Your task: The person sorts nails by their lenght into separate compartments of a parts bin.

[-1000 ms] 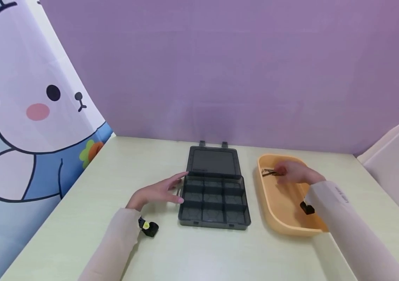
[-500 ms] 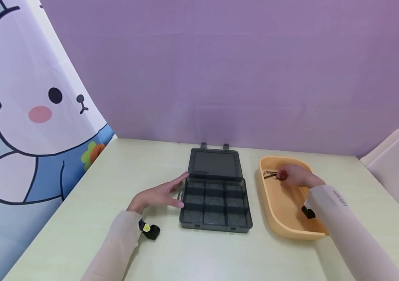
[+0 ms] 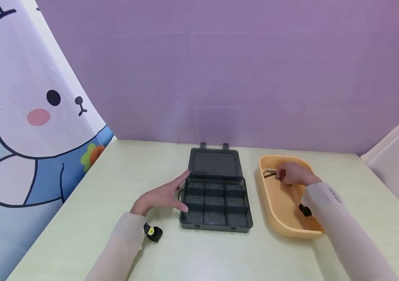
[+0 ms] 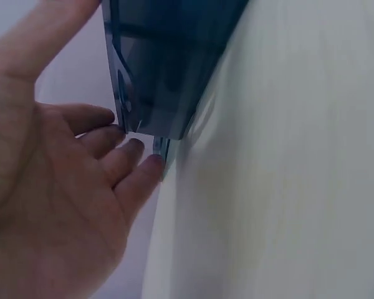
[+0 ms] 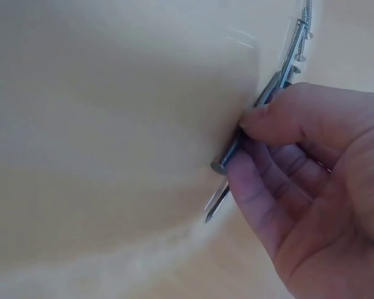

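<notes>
Over the far part of an orange tray [image 3: 285, 210], my right hand [image 3: 295, 174] pinches a nail [image 5: 232, 147] between thumb and fingers. Its flat round head points down in the right wrist view. Behind the fingers, another nail's pointed end [image 5: 215, 207] sticks out, and the rest of it is hidden. My left hand [image 3: 162, 198] lies along the left side of a dark see-through compartment box [image 3: 215, 227], thumb and index finger spread. In the left wrist view its fingertips [image 4: 151, 165] are right at the box's edge.
The box lid [image 3: 215, 163] is folded back flat behind the compartments, on the pale table [image 3: 199, 257]. More nails [image 5: 292, 55] and screws [image 5: 303, 43] lie in the tray beyond the right hand. A purple backdrop [image 3: 199, 78] rises behind the table.
The right hand stays at the tray's far end, its fingers shifting slightly among the nails. The left thumb has slid a little toward me along the box.
</notes>
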Demonstrator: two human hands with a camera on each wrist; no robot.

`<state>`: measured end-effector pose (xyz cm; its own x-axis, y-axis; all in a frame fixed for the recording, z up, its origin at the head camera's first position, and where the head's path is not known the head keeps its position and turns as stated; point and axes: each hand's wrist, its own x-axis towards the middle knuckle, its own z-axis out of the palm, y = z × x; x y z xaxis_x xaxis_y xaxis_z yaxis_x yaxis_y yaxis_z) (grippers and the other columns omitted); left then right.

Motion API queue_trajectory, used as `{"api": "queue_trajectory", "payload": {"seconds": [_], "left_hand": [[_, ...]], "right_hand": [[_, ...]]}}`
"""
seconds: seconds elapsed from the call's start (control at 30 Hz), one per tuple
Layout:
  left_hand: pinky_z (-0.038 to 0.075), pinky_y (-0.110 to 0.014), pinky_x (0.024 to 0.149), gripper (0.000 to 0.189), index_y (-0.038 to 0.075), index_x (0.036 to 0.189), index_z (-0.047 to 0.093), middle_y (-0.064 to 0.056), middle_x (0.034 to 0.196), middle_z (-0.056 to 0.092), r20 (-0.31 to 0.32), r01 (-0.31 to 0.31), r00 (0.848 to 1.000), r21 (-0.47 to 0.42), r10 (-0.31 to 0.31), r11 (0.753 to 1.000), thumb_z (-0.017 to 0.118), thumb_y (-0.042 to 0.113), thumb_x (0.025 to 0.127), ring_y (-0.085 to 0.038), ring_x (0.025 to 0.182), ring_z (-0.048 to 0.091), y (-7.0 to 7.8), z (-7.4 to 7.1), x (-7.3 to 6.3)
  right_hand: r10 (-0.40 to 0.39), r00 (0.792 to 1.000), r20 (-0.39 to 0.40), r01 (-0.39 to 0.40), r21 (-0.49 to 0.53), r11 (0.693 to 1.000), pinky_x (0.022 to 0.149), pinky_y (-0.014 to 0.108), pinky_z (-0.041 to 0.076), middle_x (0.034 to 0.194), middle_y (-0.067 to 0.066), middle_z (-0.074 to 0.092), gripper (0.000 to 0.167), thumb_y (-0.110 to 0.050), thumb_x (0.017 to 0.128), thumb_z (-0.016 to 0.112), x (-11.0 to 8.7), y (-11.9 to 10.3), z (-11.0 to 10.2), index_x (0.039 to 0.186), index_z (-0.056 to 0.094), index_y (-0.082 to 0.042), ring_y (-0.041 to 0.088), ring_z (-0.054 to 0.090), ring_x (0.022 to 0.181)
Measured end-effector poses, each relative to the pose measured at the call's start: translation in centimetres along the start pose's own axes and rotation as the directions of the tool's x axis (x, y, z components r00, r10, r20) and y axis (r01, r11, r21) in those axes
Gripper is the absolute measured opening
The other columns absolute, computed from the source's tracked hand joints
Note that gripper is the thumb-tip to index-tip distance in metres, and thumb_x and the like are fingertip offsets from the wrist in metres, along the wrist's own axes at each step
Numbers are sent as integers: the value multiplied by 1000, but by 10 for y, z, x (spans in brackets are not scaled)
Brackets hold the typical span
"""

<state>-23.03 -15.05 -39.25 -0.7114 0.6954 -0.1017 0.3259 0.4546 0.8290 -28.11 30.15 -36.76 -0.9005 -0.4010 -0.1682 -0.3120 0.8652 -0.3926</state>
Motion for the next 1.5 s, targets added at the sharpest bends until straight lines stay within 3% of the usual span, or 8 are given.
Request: {"api": "queue_trajectory", "payload": {"seconds": [0.23, 0.63, 1.03, 1.23, 1.5], "left_hand": [[17, -51, 117, 115, 8, 152, -10, -11, 160, -10, 14, -1, 1000, -64, 2, 998, 77, 28, 80, -37, 146, 8, -5, 1, 1], [15, -51, 118, 115, 9, 153, -7, -10, 161, -8, -6, 16, 1000, -34, -16, 999, 78, 29, 79, -34, 147, 6, -7, 2, 2], [17, -49, 118, 114, 9, 153, -6, -10, 161, -7, -9, 18, 1000, -37, -18, 999, 78, 27, 79, -37, 146, 11, -5, 2, 3], [17, -50, 118, 115, 8, 153, -7, -10, 161, -7, -1, 20, 1000, -35, -20, 999, 78, 30, 79, -36, 146, 10, -3, 1, 2], [17, -50, 118, 118, 10, 153, -6, -9, 161, -7, -1, 19, 1000, -43, -19, 999, 78, 40, 77, -35, 147, 10, -4, 1, 1]], "right_hand": [[5, 1000, 8, -5, -1, 1000, 55, 24, 41, 74, 1, 58, 17, 5, 68, 61, 1, 2, 2, 82, 62, -3, 12, 48, 62], [-26, 999, 40, 25, 37, 999, 55, 22, 36, 71, 2, 54, 18, 6, 64, 58, 1, 4, 3, 79, 59, -3, 11, 43, 61], [-53, 997, 49, 49, 87, 995, 54, 20, 38, 74, -1, 53, 8, 0, 77, 65, -9, 5, -6, 81, 59, -1, 9, 44, 63], [-66, 997, 51, 60, 107, 992, 50, 21, 39, 74, 0, 53, 8, 1, 77, 65, -15, 7, -11, 81, 57, 0, 7, 44, 60], [-4, 995, 100, -7, 109, 994, 50, 24, 41, 78, 6, 55, 13, 4, 77, 56, -23, 3, -23, 90, 58, 3, 11, 45, 58]]}}
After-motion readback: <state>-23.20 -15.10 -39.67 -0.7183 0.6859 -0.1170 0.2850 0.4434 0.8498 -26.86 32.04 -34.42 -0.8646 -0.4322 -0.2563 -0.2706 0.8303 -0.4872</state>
